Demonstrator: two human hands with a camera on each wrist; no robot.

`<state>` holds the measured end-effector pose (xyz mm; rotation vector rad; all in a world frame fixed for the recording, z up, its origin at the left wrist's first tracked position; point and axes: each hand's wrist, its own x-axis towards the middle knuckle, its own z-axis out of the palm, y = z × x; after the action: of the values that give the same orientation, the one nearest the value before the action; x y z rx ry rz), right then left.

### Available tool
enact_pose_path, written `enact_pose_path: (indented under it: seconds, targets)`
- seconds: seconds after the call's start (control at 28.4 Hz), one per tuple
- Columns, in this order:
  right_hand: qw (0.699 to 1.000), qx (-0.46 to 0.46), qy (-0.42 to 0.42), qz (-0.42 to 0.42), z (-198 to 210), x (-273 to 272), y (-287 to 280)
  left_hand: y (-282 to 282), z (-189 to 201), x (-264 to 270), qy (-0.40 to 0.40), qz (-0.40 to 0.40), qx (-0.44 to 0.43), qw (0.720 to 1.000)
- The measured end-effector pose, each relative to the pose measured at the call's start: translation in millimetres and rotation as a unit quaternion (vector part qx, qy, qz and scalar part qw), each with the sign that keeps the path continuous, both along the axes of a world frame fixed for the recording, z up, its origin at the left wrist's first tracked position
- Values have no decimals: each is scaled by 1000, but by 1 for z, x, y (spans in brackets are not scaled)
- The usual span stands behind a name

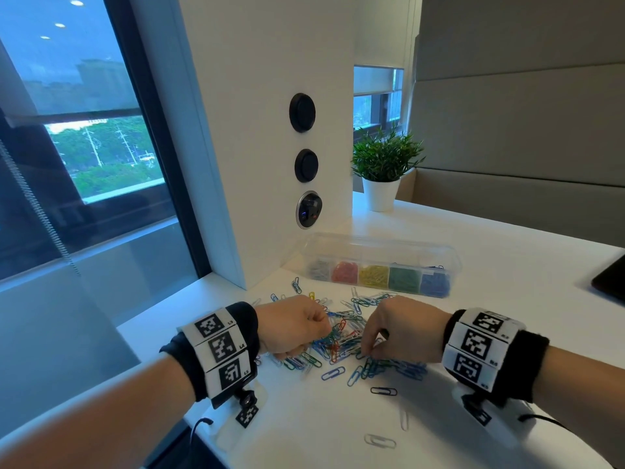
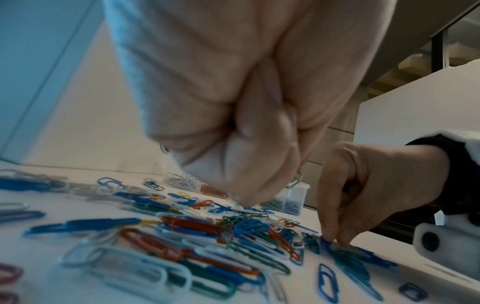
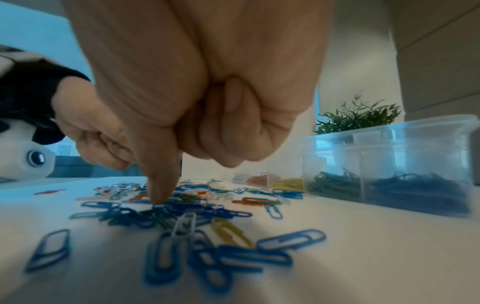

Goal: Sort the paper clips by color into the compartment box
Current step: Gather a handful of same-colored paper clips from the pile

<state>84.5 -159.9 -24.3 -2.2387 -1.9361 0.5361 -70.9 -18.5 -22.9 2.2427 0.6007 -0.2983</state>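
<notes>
Right hand (image 1: 394, 328) fingertips down on paper clips (image 1: 341, 340), left hand (image 1: 292, 324) fisted.

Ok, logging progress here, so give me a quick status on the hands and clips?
Left hand curled over mixed loose paper clips. Right hand fingertips on blue clips. Clear plastic compartment box part-filled. Nothing blocking.

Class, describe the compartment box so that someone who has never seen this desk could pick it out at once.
Start at the white pillar with three round black fittings. At its foot on the white desk lies a long clear compartment box. Unlike the mixed loose clips in front, its clips sit in separate white, red, yellow, green and blue sections.
</notes>
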Motion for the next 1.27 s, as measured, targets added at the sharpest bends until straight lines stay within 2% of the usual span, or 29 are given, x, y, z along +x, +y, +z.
enact_pose_path:
  seconds: [0.35, 0.49, 0.56, 0.67, 0.77, 0.85, 0.92, 0.99, 1.13, 1.27]
  targets:
    - [991, -79, -98, 51, 1, -7, 4, 2, 0, 0, 2, -7, 4, 1000]
    - [994, -70, -66, 45, -1, -5, 4, 2, -1, -2, -3, 3, -10, 1000]
    - [999, -47, -12, 11, -1, 2, 3, 3, 0, -3, -5, 8, -20, 1000]
    - [990, -13, 128, -66, -2, 14, -1, 6, 1, -4, -15, 23, -34, 999]
    - [942, 2, 285, -178, -6, 28, -8, 8, 3, 2, -30, 41, -57, 997]
    - [910, 23, 336, -243, -2, 38, -10, 8, 7, 11, -37, 54, -65, 996]
    - [895, 62, 334, -289, 9, 52, -10, 11, 14, 24, -52, 50, -78, 994]
    - [893, 97, 299, -322, 23, 69, -9, 14, 22, 41, -70, 44, -67, 994]
    - [883, 91, 280, -365, 44, 102, -10, 20, 39, 79, -75, 31, -53, 995]
    - [883, 98, 254, -381, 51, 122, 7, 30, 53, 124, -82, 19, 30, 996]
